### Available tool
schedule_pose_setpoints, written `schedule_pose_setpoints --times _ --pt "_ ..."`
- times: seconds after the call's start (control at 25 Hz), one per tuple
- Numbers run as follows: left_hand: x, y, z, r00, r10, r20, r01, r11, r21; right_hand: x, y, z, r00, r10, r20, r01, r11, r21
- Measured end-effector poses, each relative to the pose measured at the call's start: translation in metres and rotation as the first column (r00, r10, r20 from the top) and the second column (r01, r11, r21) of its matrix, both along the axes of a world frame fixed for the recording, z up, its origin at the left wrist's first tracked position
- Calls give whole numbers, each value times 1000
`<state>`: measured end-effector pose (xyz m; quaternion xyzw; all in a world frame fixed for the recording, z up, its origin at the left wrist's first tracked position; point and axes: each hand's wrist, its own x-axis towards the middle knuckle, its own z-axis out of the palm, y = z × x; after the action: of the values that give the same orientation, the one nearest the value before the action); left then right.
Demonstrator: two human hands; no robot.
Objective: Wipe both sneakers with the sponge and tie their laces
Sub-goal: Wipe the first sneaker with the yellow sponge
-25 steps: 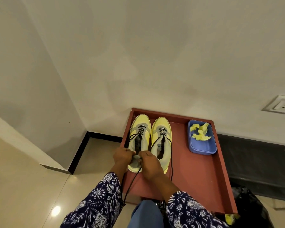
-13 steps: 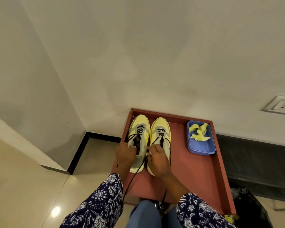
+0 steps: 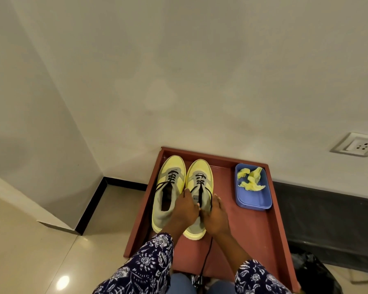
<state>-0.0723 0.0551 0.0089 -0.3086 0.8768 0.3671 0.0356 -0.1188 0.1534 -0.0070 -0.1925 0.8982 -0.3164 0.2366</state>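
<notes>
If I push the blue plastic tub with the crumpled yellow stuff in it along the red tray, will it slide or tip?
The shallow blue plastic tub is low and wide and sits flat, so it should slide rather than tip. It holds only crumpled yellow sponge pieces, so it is probably light and may skid easily. The red tray's raised side rim beside it would likely stop it.

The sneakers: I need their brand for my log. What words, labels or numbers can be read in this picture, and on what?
Tongue label of the right sneaker: dark letters, part hidden by the left hand, too small to read.
Wall socket: no readable marking.
Left sneaker, blue tub, red tray: no text seen.
</notes>
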Motion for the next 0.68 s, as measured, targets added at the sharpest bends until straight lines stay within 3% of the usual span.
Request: schedule_pose_setpoints --times 0.16,0.36,0.68 --pt "-7 -4 -10 992 3 129 5 998 -66 -9 -4 -8 995 -74 71 74 997 -2" --pt "-11 -1 -20 989 19 149 7 985 -172 -12 -10 -11 979 -195 51 194 981 33" --pt "-11 12 -28 990 137 -40 -141 982 -126 -19 -2 -8 963 -270 -11 270 962 47"
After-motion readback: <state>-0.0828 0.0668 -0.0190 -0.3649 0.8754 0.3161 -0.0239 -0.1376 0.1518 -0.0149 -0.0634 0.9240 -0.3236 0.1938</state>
